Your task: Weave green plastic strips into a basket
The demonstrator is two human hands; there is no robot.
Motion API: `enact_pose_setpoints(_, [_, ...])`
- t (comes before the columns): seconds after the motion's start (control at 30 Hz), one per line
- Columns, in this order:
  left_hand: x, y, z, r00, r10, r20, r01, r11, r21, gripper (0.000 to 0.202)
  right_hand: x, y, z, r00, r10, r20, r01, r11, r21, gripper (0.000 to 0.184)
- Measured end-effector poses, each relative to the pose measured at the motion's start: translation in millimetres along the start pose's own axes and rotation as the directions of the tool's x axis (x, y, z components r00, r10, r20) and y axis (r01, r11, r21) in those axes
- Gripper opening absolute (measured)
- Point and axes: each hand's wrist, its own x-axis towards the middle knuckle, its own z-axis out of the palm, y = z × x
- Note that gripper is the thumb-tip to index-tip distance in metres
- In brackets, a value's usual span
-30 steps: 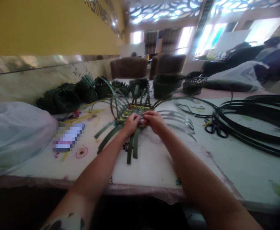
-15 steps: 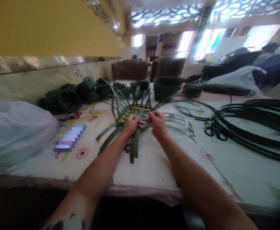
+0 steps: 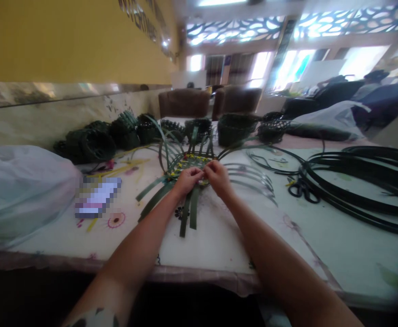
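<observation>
A half-woven basket (image 3: 194, 161) of flat green strips lies in the middle of the table, with yellow crossed lacing along its edges and loose strips fanning out on every side. At its near edge my left hand (image 3: 187, 180) is closed, thumb and fingers pinching the woven rim. My right hand (image 3: 218, 178) is closed in a pinch right beside it, fingertips almost touching the left ones. Whatever lies between the right fingertips is too small and hidden to make out. Two green strips (image 3: 193, 209) hang toward me below the left hand.
Black-handled scissors (image 3: 304, 190) lie right, by a big coil of dark strip (image 3: 352, 181). Finished dark baskets (image 3: 235, 129) line the back. Left are a blurred phone-like object (image 3: 100, 197), yellow strips (image 3: 117, 168) and a white plastic bag (image 3: 25, 195). People sit far right.
My right hand has moved left and inward, close against the left fingers. The yellow bit near its fingertips no longer shows. The near strips have swung slightly apart.
</observation>
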Motion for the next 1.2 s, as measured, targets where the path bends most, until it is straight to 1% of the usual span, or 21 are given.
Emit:
enact_pose_setpoints(0.1, [2, -1, -0.2, 1.000, -0.011, 0.019, 0.011, 1.000, -0.018, 0.030, -2, 0, 3, 0.997, 0.050, -0.051, -0.045, 0.995, 0.089, 0.011])
enact_pose_setpoints(0.13, [2, -1, 0.0, 1.000, -0.009, 0.025, 0.010, 1.000, -0.012, 0.030, -2, -1, 4, 0.993, 0.089, -0.082, -0.078, 0.989, 0.125, 0.012])
enact_pose_setpoints(0.2, [3, -2, 0.7, 1.000, 0.007, 0.031, -0.008, 1.000, 0.020, 0.028, -2, -3, 5, 0.971, 0.207, -0.124, -0.177, 0.960, 0.218, 0.012])
enact_pose_setpoints(0.27, [3, -2, 1.5, 0.999, 0.028, 0.024, -0.030, 0.997, 0.064, 0.027, -2, -5, 5, 0.941, 0.327, -0.092, -0.284, 0.906, 0.314, 0.013])
enact_pose_setpoints(0.33, [3, -3, 2.0, 0.999, 0.035, -0.005, -0.034, 0.996, 0.088, 0.025, -2, -9, 3, 0.923, 0.384, -0.015, -0.352, 0.862, 0.365, 0.014])
enact_pose_setpoints(0.4, [1, -2, 2.1, 0.999, 0.010, -0.035, -0.007, 0.997, 0.071, 0.023, -1, -13, 0, 0.923, 0.382, 0.046, -0.371, 0.853, 0.368, 0.014])
enact_pose_setpoints(0.5, [0, 0, 2.0, 0.998, -0.043, -0.053, 0.043, 0.999, 0.000, 0.021, 0, -18, -6, 0.924, 0.368, 0.107, -0.381, 0.849, 0.366, 0.013])
enact_pose_setpoints(0.6, [0, 1, 2.2, 0.994, -0.072, -0.084, 0.066, 0.995, -0.070, 0.019, 0, -20, -10, 0.918, 0.352, 0.182, -0.396, 0.840, 0.370, 0.013])
enact_pose_setpoints(0.67, [1, 2, 2.7, 0.990, -0.089, -0.112, 0.076, 0.991, -0.113, 0.017, -1, -19, -10, 0.913, 0.332, 0.238, -0.402, 0.837, 0.372, 0.017])
enact_pose_setpoints(0.73, [1, 1, 3.5, 0.986, -0.098, -0.134, 0.079, 0.987, -0.139, 0.013, -1, -17, -9, 0.913, 0.314, 0.261, -0.395, 0.842, 0.368, 0.022])
enact_pose_setpoints(0.83, [2, 0, 4.8, 0.984, -0.073, -0.164, 0.055, 0.992, -0.109, 0.005, 0, -12, -6, 0.931, 0.295, 0.213, -0.353, 0.875, 0.330, 0.019])
enact_pose_setpoints(0.87, [2, -1, 4.9, 0.984, -0.052, -0.171, 0.038, 0.996, -0.086, 0.007, 0, -10, -6, 0.937, 0.285, 0.201, -0.336, 0.894, 0.296, 0.018])
enact_pose_setpoints(0.97, [2, -2, 4.2, 0.989, 0.017, -0.144, -0.019, 1.000, -0.011, 0.029, 3, -6, -9, 0.953, 0.212, 0.218, -0.248, 0.956, 0.154, 0.015])
enact_pose_setpoints(1.0, [3, -3, 3.7, 0.992, 0.024, -0.127, -0.024, 1.000, 0.005, 0.032, 4, -6, -11, 0.955, 0.177, 0.237, -0.209, 0.971, 0.118, 0.013])
enact_pose_setpoints(1.1, [4, -6, 2.2, 0.992, -0.023, -0.120, 0.024, 1.000, 0.011, 0.026, 6, -6, -16, 0.960, 0.073, 0.271, -0.093, 0.994, 0.063, 0.010])
enact_pose_setpoints(1.2, [5, -6, 1.8, 0.988, -0.070, -0.137, 0.065, 0.997, -0.039, 0.018, 6, -8, -19, 0.964, 0.006, 0.267, -0.015, 0.999, 0.034, 0.012])
